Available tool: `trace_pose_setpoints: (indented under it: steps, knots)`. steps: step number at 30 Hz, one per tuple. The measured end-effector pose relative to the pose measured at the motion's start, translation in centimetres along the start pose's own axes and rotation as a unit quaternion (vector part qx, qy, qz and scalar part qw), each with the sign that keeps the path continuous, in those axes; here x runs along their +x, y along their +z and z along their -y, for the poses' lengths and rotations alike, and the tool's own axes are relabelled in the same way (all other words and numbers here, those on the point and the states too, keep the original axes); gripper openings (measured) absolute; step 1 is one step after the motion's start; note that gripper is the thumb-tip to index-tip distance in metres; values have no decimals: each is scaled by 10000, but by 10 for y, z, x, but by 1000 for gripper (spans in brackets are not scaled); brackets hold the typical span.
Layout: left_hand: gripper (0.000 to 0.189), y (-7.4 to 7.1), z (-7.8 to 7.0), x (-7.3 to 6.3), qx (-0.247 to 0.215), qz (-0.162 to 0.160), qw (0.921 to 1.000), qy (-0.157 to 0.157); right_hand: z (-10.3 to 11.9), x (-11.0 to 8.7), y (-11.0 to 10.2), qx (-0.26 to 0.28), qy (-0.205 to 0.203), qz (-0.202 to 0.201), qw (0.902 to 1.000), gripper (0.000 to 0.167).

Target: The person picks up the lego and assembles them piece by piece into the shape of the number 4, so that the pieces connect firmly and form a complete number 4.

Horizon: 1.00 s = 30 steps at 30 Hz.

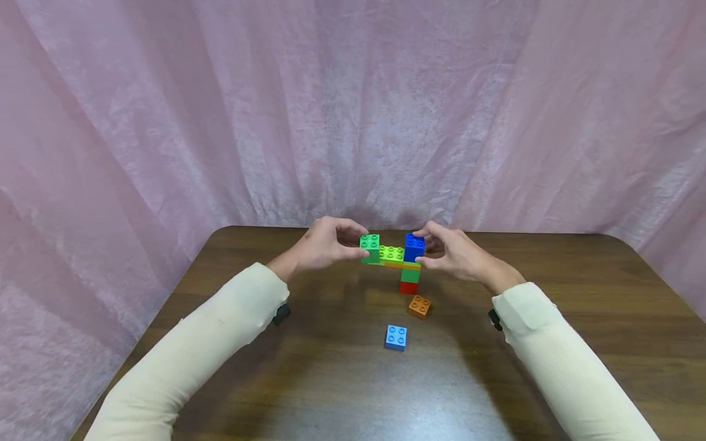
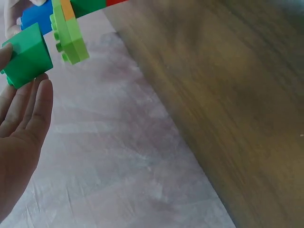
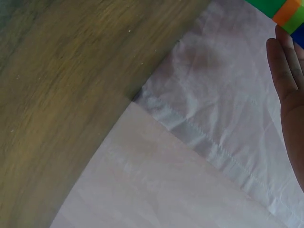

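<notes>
My left hand [image 1: 328, 244] pinches a green brick [image 2: 29, 56] between thumb and fingers. In the left wrist view that brick is slightly apart from the studs of a long lime brick [image 2: 70, 35], near its free end. On the other end of the lime brick [image 1: 391, 253] sits a dark blue brick [image 1: 415, 248], which my right hand [image 1: 455, 252] grips by its side. Under that end are an orange layer [image 1: 394, 265], another green brick [image 1: 410, 275] and a red brick [image 1: 409, 287] at the bottom. The right wrist view catches only part of this stack.
On the brown wooden table [image 1: 331, 380], an orange-brown brick [image 1: 419, 307] lies just in front of the stack. Nearer to me is a light blue brick [image 1: 396, 337]. A pink curtain [image 1: 353, 122] hangs behind the table's far edge.
</notes>
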State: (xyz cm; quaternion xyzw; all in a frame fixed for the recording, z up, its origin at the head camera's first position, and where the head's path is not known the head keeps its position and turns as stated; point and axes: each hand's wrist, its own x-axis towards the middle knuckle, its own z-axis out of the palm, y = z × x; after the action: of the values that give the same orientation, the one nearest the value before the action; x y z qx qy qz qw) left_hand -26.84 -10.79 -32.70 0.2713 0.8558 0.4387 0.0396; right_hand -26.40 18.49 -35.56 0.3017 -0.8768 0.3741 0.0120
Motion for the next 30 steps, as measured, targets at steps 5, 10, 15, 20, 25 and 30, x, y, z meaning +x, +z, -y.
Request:
trace_pose_setpoints:
  steps: [5, 10, 15, 20, 25, 30]
  knots:
    - [35, -3, 0, 7, 89, -52, 9999, 5, -1, 0, 4, 54, 33, 106, 9999, 44]
    - [36, -1, 1, 13, 114, -3, 9999, -36, -2, -2, 5, 24, 27, 133, 9999, 46]
    - [36, 1, 2, 16, 160, 40, 9998, -53, -3, -3, 3, 58, 72, 135, 9999, 46]
    - [36, 4, 3, 19, 274, 15, 9996, -10, -4, -3, 3, 107, 73, 122, 9998, 46]
    - [35, 7, 2, 21, 560, -5, 9984, 66, -5, -3, 3, 116, 22, 108, 9999, 46]
    - [34, 11, 1, 20, 604, 35, 9981, 132, -5, -4, 3, 137, 23, 130, 9998, 46]
